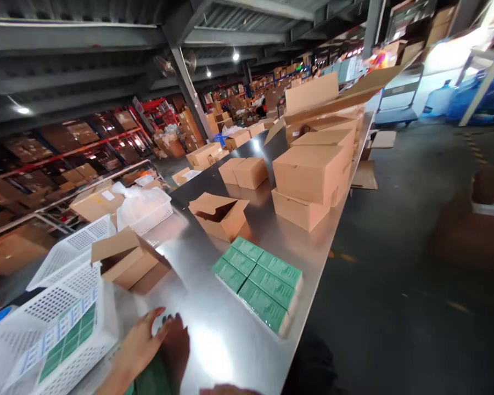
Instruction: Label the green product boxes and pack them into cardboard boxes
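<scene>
Fingers (151, 316) of the left hand (142, 343) reached rightward, loosely bent, above the metal table (197, 274), the forearm rising from lower left; I couldn't tell whether they gripped the green item (153, 378) beneath, mostly cut off below. The right hand (229, 390) was a mere sliver, its grasp unreadable. Farther right, six green boxes (257, 285) lay on the table, long axes slanting toward its near-right edge.
</scene>
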A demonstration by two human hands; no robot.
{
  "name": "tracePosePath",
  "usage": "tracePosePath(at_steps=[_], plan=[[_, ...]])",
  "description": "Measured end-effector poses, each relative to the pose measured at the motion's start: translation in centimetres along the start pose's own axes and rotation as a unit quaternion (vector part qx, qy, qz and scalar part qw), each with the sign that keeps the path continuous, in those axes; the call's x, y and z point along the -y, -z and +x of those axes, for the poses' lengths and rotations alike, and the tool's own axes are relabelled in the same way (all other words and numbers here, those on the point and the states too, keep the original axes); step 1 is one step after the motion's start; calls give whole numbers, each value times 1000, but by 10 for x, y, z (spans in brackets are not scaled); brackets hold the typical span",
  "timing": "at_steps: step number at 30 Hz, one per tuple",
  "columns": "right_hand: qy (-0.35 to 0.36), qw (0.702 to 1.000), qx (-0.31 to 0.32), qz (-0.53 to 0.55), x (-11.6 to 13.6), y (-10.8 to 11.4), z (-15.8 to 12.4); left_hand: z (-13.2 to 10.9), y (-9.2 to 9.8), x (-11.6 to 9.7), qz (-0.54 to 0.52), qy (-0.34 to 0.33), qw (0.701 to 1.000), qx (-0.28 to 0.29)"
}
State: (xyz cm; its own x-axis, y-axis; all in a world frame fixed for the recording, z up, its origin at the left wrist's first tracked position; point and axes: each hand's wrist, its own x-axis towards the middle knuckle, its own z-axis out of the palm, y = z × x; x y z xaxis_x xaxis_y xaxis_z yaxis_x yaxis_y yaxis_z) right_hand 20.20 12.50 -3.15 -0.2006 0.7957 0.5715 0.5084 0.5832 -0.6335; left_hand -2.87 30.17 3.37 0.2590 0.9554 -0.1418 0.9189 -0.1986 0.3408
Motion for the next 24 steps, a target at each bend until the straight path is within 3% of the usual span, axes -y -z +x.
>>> tracePosePath(at_steps=[3, 7, 10, 13, 17, 21, 24], plan=[[22, 995, 54, -80, -1, 38, -30, 20, -9, -46, -59, -26, 998, 23], [6, 953, 65, -295, -25, 93, -40, 66, -40, -96, -141, -21, 990, 0], [24, 931, 85, -355, -47, 108, -30, 92, -60, -121, -186, -31, 982, 7], [49, 924, 117, -361, -55, 103, -21, 95, -65, -133, -200, -60, 978, 29], [87, 936, 139, -312, -42, 71, -23, 78, -43, -114, -169, -68, 982, 48], [82, 971, 114, -195, -14, 12, -25, 59, -4, -64, -85, -36, 992, 84], [62, 988, 101, -97, 11, -30, -18, 40, 14, -28, -5, 15, 997, 79]])
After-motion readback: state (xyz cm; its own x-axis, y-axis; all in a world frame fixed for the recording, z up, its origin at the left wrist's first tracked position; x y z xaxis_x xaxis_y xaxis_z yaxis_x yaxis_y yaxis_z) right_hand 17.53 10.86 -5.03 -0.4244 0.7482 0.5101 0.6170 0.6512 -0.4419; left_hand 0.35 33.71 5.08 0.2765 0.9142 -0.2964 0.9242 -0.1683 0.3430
